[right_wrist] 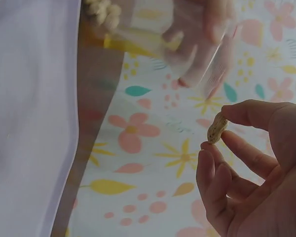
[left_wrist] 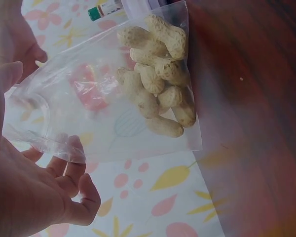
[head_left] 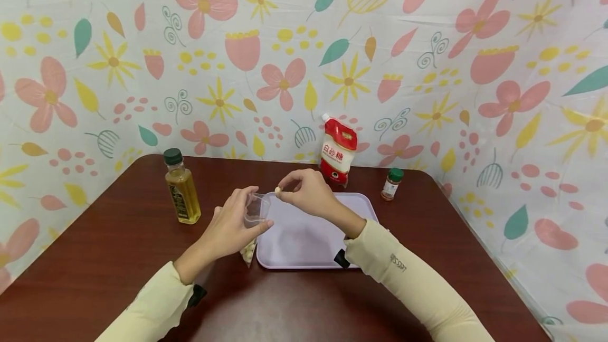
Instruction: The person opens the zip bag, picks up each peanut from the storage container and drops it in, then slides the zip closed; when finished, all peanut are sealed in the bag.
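Note:
My left hand [head_left: 231, 226] holds a clear plastic bag [left_wrist: 101, 136] near its open mouth, thumb on one side and fingers on the other. In the left wrist view, several unshelled peanuts [left_wrist: 148, 81] lie gathered at the closed end of the bag. My right hand [head_left: 309, 193] pinches a single peanut [right_wrist: 217, 127] between thumb and fingertips, just right of the bag's mouth and apart from it. Below the right hand lies a pale lilac tray [head_left: 304, 244]; the forearm hides part of it.
On the dark wooden table [head_left: 304, 300], an oil bottle [head_left: 184, 194] with a dark cap stands at the left. Behind the tray leans a red and white sugar pouch [head_left: 338, 152]. To its right is a small green-lidded jar [head_left: 391, 184]. A flowered cloth [head_left: 285, 41] hangs behind.

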Demonstrator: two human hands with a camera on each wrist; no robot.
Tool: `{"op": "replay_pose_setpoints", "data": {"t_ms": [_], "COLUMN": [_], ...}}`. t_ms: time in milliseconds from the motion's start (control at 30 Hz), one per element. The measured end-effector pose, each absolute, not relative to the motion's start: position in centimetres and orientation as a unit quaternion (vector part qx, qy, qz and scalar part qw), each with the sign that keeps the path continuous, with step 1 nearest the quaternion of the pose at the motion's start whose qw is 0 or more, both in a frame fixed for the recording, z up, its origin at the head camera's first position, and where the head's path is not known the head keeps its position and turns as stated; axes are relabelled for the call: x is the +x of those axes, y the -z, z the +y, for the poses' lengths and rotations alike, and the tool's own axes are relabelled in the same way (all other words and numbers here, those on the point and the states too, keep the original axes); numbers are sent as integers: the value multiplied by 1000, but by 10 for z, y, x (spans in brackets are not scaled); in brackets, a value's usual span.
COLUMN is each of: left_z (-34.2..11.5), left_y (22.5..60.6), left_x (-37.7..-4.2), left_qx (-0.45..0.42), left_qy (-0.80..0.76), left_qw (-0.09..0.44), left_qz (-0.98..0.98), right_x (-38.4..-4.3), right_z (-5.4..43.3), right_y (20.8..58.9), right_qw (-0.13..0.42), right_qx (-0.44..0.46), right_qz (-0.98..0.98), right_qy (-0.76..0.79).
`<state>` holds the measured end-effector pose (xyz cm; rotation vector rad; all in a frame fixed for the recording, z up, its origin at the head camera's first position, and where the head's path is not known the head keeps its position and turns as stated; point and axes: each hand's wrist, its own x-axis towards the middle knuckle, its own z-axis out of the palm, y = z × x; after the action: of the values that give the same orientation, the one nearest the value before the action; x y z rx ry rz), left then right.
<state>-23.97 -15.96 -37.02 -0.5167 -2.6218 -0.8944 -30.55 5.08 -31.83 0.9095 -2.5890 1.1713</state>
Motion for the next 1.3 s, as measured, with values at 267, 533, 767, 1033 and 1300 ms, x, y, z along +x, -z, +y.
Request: {"op": "replay_pose_setpoints", "data": {"t_ms": [267, 533, 767, 1033, 1300], "left_z": [-158, -156, -151, -141, -138], "left_y": [369, 368, 369, 369, 365], "left_x": [-240, -241, -241, -244, -243], "left_qx": [-180, -180, -186, -193, -196], "left_qy": [314, 318, 327, 349, 444], "left_qw": [160, 159, 175, 211, 164], "left_qz": [-918, -917, -910, -892, -859], "right_x": [-288, -281, -272, -268, -272], "right_z": [45, 39, 45, 50, 55], "right_y": [311, 308, 310, 310, 309], "right_qw": [85, 81, 80, -2, -24], "right_qx": [347, 361, 370, 396, 408], "right_qz": [-837, -836, -833, -850, -845], "right_qy": [-414, -406, -403, -348, -345]}}
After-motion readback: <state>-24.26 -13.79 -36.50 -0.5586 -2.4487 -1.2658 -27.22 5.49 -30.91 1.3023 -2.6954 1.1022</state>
